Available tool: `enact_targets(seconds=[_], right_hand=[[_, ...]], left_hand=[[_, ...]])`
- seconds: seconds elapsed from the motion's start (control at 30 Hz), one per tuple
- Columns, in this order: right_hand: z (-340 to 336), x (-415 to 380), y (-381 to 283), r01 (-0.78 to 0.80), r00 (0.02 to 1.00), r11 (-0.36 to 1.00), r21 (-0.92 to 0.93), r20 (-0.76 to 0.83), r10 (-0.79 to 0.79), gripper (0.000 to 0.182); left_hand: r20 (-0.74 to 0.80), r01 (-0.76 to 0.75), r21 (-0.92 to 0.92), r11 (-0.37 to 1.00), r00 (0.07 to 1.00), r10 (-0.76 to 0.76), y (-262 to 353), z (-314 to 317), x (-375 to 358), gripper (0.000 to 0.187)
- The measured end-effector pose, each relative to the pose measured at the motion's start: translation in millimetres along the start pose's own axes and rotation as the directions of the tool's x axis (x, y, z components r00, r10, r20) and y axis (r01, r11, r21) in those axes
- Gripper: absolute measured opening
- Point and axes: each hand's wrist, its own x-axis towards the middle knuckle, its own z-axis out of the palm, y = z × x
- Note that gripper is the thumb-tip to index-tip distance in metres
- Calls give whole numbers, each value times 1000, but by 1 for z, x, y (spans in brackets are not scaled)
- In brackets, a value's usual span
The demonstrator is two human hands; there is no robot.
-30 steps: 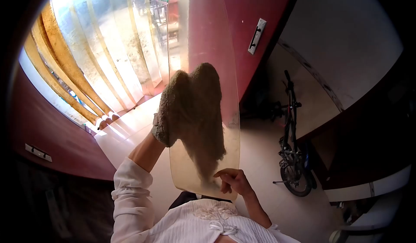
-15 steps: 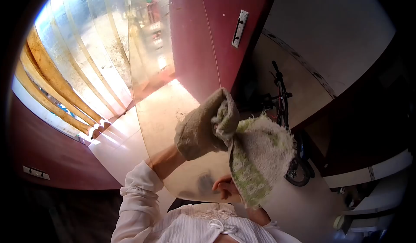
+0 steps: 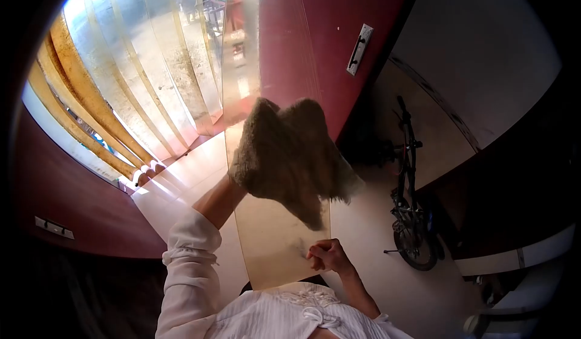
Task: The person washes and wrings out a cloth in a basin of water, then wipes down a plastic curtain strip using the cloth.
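Observation:
A worn greenish-brown cloth (image 3: 284,151) covers my left hand, whose fingers are hidden beneath it; only the wrist and forearm (image 3: 221,203) show below. The cloth hangs in front of a tall see-through pane (image 3: 272,242), which runs from the top of the view down to my lap. Low at the pane's right edge, my right hand (image 3: 327,255) has its fingers curled around that edge.
Yellow and white curtains (image 3: 91,109) hang at the upper left, with bright light coming through. A red door (image 3: 327,48) with a handle stands behind the pane. On the right a bicycle (image 3: 411,218) is on the tiled floor (image 3: 363,230).
The cloth has swung from a spread flap on the right to a bunched shape further left. The view has shifted, and my right hand shows more fully beneath the cloth.

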Motion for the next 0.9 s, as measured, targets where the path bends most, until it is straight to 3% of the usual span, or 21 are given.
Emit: enact_targets(seconds=[0.03, 0.07, 0.1, 0.13, 0.17, 0.2, 0.23, 0.3, 0.33, 0.37, 0.4, 0.47, 0.5, 0.57, 0.6, 0.67, 0.9], right_hand=[[0, 0, 4, 1, 1000, 1000, 1, 5, -1, 25], [-1, 0, 10, -7, 1000, 1000, -18, -10, 7, 25], [0, -2, 14, -21, 999, 999, -37, -25, 20, 25], [1, -4, 17, -26, 999, 999, -37, -23, 25, 25], [6, -5, 17, 14, 999, 997, -70, -38, -16, 26], [10, -7, 17, 50, 997, 993, -105, -50, -56, 26], [14, -7, 17, 43, 998, 993, -106, -47, -48, 26], [22, -8, 18, 112, 993, 988, -105, -16, -114, 26], [23, -6, 20, 103, 995, 989, -107, -7, -104, 26], [23, -3, 24, 120, 990, 982, -149, -54, -129, 27], [24, -2, 26, 135, 983, 971, -196, -99, -157, 28], [23, 0, 19, 74, 986, 975, -209, -130, -103, 27], [20, 2, 21, 77, 987, 976, -205, -124, -104, 28], [14, 7, 26, 95, 986, 977, -191, -117, -118, 28], [13, 8, 25, 91, 987, 978, -190, -115, -114, 28], [14, 11, 22, 68, 982, 961, -267, -152, -112, 29], [27, 28, 24, 10, 982, 954, -298, -177, -66, 29]], left_hand=[[0, -181, 431, 884, 980, 201, 21, -25, 18, 37], [48, -282, 756, 591, 924, 380, 44, -45, 33, 38], [68, -306, 823, 478, 890, 451, 73, -46, 42, 40], [26, -323, 552, 769, 928, 372, 93, -43, 49, 40], [-17, -285, 101, 953, 958, 288, 119, -27, 52, 41], [-59, -210, -290, 934, 978, 202, 145, -10, 56, 42], [11, -389, 162, 907, 920, 392, 149, -33, 62, 39], [-45, -287, 474, 833, 936, 348, 142, -64, 74, 36], [-220, -63, 328, 943, 965, 142, 134, -73, 79, 36], [-302, -41, 232, 972, 947, 112, 124, -62, 72, 34], [-287, -46, 162, 986, 954, 92, 113, -50, 60, 32], [-315, 83, 88, 993, 948, -51, 75, -44, 33, 33], [-270, 79, 107, 991, 962, -48, 44, -47, 17, 33], [-305, 160, 226, 961, 948, -86, -23, -53, -24, 32], [-321, 143, 148, 979, 943, -89, -47, -46, -48, 33], [-361, 194, 243, 950, 927, -97, -88, -67, -85, 35], [-455, 224, 382, 897, 890, -29, -135, -66, -185, 33]])
